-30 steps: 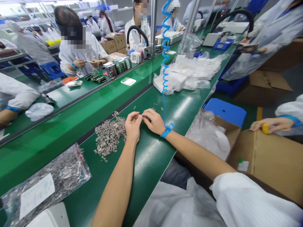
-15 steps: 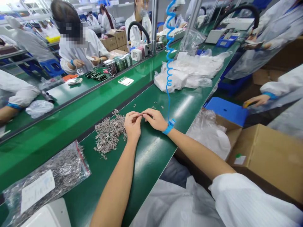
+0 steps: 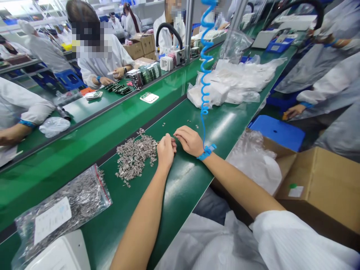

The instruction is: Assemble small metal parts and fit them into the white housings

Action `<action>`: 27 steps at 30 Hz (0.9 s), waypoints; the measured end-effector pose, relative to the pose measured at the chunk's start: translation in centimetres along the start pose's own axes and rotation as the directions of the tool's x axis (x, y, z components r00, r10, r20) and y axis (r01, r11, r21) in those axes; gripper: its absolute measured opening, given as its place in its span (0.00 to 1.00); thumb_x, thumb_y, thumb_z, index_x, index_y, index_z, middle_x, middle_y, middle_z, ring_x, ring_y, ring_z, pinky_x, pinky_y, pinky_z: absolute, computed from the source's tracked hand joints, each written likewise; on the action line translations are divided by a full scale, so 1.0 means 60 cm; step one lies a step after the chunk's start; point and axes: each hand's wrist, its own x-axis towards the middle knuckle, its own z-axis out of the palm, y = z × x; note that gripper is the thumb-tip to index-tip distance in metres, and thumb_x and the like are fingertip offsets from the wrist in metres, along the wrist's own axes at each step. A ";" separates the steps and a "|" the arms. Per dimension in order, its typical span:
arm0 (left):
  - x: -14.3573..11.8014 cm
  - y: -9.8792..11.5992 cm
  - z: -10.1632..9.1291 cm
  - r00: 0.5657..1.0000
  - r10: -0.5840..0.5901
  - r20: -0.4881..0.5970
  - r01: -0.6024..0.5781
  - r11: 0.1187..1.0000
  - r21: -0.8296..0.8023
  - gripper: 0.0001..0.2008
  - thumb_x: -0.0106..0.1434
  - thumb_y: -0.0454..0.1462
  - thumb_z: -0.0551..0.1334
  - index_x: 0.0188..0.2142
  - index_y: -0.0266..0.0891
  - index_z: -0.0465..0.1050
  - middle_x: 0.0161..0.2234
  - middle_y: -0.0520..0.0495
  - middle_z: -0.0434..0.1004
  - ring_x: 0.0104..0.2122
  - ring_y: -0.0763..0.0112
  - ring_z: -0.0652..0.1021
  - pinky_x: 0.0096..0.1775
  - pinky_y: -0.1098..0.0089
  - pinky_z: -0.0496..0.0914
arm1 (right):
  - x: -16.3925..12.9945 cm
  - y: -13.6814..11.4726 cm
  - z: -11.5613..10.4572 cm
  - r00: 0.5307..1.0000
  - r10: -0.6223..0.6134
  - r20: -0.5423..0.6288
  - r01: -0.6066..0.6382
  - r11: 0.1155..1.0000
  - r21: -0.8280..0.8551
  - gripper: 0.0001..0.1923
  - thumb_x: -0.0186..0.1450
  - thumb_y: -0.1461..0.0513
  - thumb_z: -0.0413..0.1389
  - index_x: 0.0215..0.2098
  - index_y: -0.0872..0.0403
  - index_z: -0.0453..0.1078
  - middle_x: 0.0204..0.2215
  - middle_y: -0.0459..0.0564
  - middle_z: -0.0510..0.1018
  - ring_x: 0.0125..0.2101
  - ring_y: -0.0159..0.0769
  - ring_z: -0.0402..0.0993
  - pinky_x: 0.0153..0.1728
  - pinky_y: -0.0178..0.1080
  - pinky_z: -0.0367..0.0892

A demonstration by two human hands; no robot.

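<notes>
Over the green bench (image 3: 180,195), my left hand (image 3: 166,150) is closed, its fingers curled in and partly hidden; what they hold, if anything, I cannot make out. Just right of it, my right hand (image 3: 190,140) pinches a tiny metal piece (image 3: 176,135) between thumb and forefinger. A blue wrist strap (image 3: 207,152) with a coiled blue cord (image 3: 206,67) is on my right wrist. Beside my left hand spreads a heap of small silvery metal parts (image 3: 134,157). A few loose parts (image 3: 197,126) lie beyond my hands.
A zip bag of metal parts (image 3: 84,191) and a white device (image 3: 62,253) are at the lower left. White plastic bags (image 3: 233,80) lie farther along the bench. On the right stand a cardboard box (image 3: 329,183) and a blue stool (image 3: 277,131). Co-workers sit across the conveyor (image 3: 112,123).
My fingertips, together before, have come slightly apart, and my left fingers have curled inward. The view has shifted a little. Across the bench, a co-worker's hand has lowered toward the boards.
</notes>
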 end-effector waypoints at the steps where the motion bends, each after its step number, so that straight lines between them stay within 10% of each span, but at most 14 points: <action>1: 0.002 0.001 0.001 0.994 -0.095 0.060 0.100 0.991 -0.088 0.27 0.65 0.59 0.55 0.29 0.38 0.68 0.20 0.53 0.67 0.17 0.78 0.66 0.20 0.75 0.60 | -0.002 0.002 0.000 1.000 -0.026 -0.001 0.026 0.999 -0.033 0.11 0.73 0.64 0.46 0.43 0.53 0.72 0.39 0.55 0.77 0.42 0.41 0.73 0.44 0.44 0.71; 7: 0.007 0.006 -0.002 0.958 -0.135 0.252 0.218 0.916 -0.337 0.23 0.55 0.53 0.71 0.29 0.36 0.70 0.20 0.56 0.67 0.14 0.84 0.61 0.18 0.78 0.55 | -0.005 0.007 -0.001 0.997 -0.081 -0.012 0.078 0.988 -0.134 0.12 0.73 0.64 0.46 0.44 0.53 0.73 0.40 0.56 0.78 0.42 0.43 0.73 0.44 0.46 0.71; 12: 0.017 -0.005 -0.024 0.987 0.135 0.090 -0.135 0.991 -0.005 0.15 0.60 0.48 0.68 0.33 0.38 0.73 0.24 0.53 0.72 0.18 0.79 0.68 0.23 0.74 0.64 | 0.000 0.000 0.000 1.000 -0.023 0.006 0.023 0.997 -0.070 0.12 0.74 0.63 0.46 0.42 0.53 0.72 0.38 0.55 0.77 0.40 0.41 0.73 0.43 0.44 0.70; 15: 0.020 -0.011 -0.037 0.852 0.513 0.108 -0.512 0.772 0.375 0.09 0.66 0.43 0.62 0.34 0.39 0.75 0.30 0.47 0.77 0.28 0.72 0.75 0.35 0.68 0.72 | 0.001 -0.003 0.001 0.996 0.025 0.090 -0.025 1.000 -0.004 0.11 0.74 0.63 0.46 0.40 0.53 0.70 0.35 0.54 0.76 0.37 0.40 0.72 0.40 0.43 0.70; 18: 0.015 -0.010 -0.035 0.736 0.651 0.188 -0.655 0.614 0.439 0.09 0.69 0.42 0.59 0.36 0.40 0.74 0.35 0.44 0.79 0.38 0.67 0.78 0.43 0.65 0.72 | 0.002 -0.003 0.000 0.992 0.030 0.123 -0.036 0.998 0.046 0.10 0.73 0.63 0.45 0.40 0.54 0.69 0.35 0.54 0.74 0.36 0.40 0.71 0.38 0.42 0.69; 23: 0.001 0.000 -0.012 0.961 0.276 0.019 -0.276 0.957 0.086 0.19 0.66 0.53 0.60 0.36 0.39 0.68 0.26 0.51 0.73 0.22 0.77 0.72 0.24 0.74 0.67 | 0.001 0.001 -0.007 0.996 -0.040 0.080 0.042 0.999 -0.020 0.11 0.73 0.64 0.44 0.42 0.54 0.69 0.37 0.55 0.74 0.39 0.41 0.71 0.42 0.43 0.68; 27: 0.004 0.008 -0.007 0.978 -0.090 0.190 0.106 0.991 -0.077 0.27 0.62 0.61 0.60 0.28 0.37 0.67 0.17 0.54 0.67 0.12 0.82 0.63 0.15 0.77 0.53 | -0.002 0.003 -0.009 0.984 -0.113 0.139 0.143 0.962 -0.232 0.14 0.73 0.64 0.43 0.40 0.53 0.70 0.36 0.55 0.74 0.37 0.42 0.69 0.39 0.45 0.65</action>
